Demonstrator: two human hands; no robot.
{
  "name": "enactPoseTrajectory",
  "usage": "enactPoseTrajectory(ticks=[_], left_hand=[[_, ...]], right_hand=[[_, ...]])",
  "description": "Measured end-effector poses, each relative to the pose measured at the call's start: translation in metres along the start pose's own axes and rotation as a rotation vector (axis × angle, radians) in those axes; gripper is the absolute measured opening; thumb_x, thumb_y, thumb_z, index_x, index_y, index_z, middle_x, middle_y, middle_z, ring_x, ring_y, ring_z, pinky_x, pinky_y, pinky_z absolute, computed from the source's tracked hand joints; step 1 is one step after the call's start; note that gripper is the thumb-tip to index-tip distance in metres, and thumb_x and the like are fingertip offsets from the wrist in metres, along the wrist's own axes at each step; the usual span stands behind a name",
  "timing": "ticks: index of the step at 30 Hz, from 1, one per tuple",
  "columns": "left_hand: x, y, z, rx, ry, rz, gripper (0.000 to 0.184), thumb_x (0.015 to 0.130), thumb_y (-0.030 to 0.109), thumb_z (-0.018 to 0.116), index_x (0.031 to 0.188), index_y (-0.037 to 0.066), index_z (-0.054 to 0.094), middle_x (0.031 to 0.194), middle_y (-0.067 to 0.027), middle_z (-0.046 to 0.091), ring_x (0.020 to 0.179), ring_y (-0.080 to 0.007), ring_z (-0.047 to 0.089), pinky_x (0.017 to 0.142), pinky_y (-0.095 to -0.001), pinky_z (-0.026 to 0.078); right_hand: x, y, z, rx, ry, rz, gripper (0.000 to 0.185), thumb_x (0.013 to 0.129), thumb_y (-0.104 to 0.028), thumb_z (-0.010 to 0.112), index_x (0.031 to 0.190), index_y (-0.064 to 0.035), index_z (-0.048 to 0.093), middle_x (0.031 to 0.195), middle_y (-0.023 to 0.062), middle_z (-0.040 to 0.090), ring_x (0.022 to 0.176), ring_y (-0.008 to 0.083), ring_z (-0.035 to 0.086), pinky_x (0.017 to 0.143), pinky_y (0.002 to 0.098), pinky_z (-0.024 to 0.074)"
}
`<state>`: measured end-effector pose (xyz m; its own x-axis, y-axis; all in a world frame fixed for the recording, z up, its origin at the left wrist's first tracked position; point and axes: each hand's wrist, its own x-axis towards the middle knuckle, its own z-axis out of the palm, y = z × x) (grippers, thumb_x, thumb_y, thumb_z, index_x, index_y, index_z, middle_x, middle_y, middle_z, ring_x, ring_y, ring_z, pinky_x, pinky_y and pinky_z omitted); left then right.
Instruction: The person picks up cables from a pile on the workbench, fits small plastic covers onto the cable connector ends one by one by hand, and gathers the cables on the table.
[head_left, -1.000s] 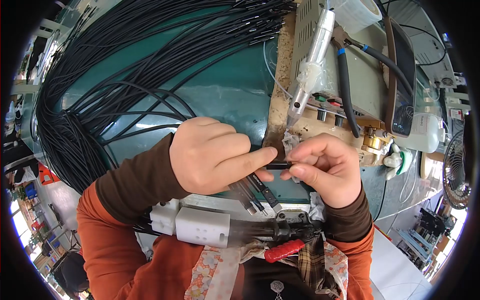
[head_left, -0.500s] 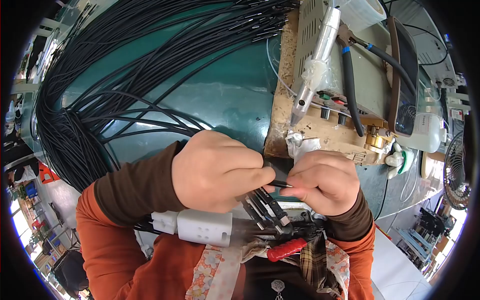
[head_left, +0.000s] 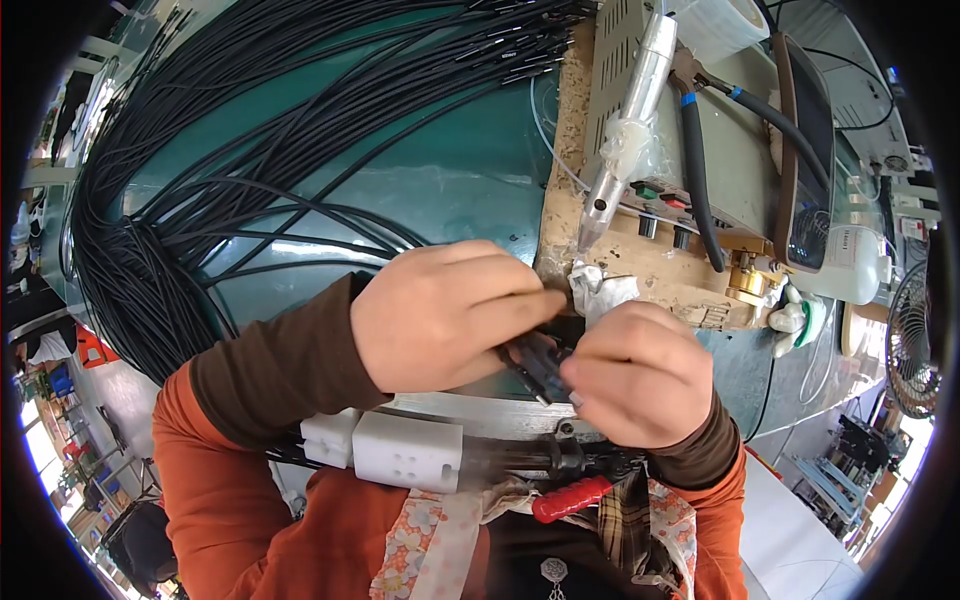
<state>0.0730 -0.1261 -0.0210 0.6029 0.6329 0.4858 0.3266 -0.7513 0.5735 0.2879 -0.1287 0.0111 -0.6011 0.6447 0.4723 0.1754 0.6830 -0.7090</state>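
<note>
My left hand is closed round several black cable connectors, whose metal tips stick out below its fingers. Close on the right, my right hand has its fingers pressed together at the connectors' edge; what lies between its fingertips is hidden. Black cables run from behind my left hand to a large looped bundle on the green table. Just beyond my right hand lies a crumpled white tissue, under the tip of a silver pen-like tool.
Pliers with black handles rest on a metal control box. A brass fitting and a white glove are at the right. Near my body are a white block and a clamp with a red handle.
Both hands have shifted slightly and sit closer together. My right hand's spread fingers have closed. The connectors below my left hand have turned and moved nearer my right fingertips.
</note>
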Motion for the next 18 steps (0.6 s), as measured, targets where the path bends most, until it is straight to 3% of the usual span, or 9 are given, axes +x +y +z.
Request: enactPoseTrajectory(ticks=[2, 6, 7, 11, 18], left_hand=[[-0.001, 0.002, 0.000, 0.035, -0.005, -0.019, 0.021, 0.077, 0.005, 0.068, 0.097, -0.001, 0.063, 0.080, -0.0072, 0.058, 0.059, -0.0186, 0.052, 0.053, -0.0251, 0.043], [-0.004, 0.008, 0.001, 0.151, 0.019, -0.149, 0.025, 0.077, 0.010, 0.067, 0.099, 0.002, 0.059, 0.084, -0.0062, 0.053, 0.061, -0.0190, 0.052, 0.055, -0.0267, 0.045], [-0.004, 0.007, 0.002, 0.150, 0.019, -0.147, 0.025, 0.077, 0.010, 0.067, 0.099, 0.002, 0.059, 0.084, -0.0062, 0.053, 0.061, -0.0190, 0.052, 0.055, -0.0267, 0.045], [-0.002, 0.003, 0.005, 0.307, 0.061, -0.119, 0.022, 0.079, 0.009, 0.065, 0.099, 0.002, 0.059, 0.084, -0.0065, 0.052, 0.060, -0.0190, 0.051, 0.055, -0.0270, 0.045], [-0.001, 0.000, 0.006, 0.347, 0.098, -0.111, 0.021, 0.079, 0.008, 0.064, 0.099, 0.002, 0.059, 0.083, -0.0060, 0.051, 0.060, -0.0186, 0.051, 0.055, -0.0272, 0.045]], right_hand=[[-0.003, 0.001, -0.001, -0.008, -0.004, 0.001, 0.018, 0.071, 0.003, 0.069, 0.087, -0.0022, 0.066, 0.073, 0.0050, 0.061, 0.052, 0.0171, 0.048, 0.054, 0.0258, 0.0432], [-0.006, 0.006, -0.004, 0.222, 0.019, 0.695, 0.017, 0.078, 0.004, 0.066, 0.093, -0.0007, 0.064, 0.074, 0.0059, 0.062, 0.057, 0.0134, 0.054, 0.055, 0.0224, 0.0454], [-0.006, 0.007, -0.002, 0.220, 0.021, 0.696, 0.017, 0.078, 0.004, 0.066, 0.093, -0.0007, 0.064, 0.074, 0.0059, 0.062, 0.057, 0.0134, 0.054, 0.055, 0.0224, 0.0454], [-0.001, 0.015, 0.008, 0.777, 0.302, 0.957, 0.012, 0.084, 0.004, 0.063, 0.095, 0.0025, 0.061, 0.075, 0.0089, 0.064, 0.062, 0.0126, 0.061, 0.057, 0.0203, 0.0498], [0.001, 0.016, 0.007, 0.885, 0.374, 0.975, 0.011, 0.086, 0.003, 0.061, 0.097, 0.0038, 0.057, 0.078, 0.0136, 0.067, 0.061, 0.0168, 0.064, 0.059, 0.0223, 0.0533]])
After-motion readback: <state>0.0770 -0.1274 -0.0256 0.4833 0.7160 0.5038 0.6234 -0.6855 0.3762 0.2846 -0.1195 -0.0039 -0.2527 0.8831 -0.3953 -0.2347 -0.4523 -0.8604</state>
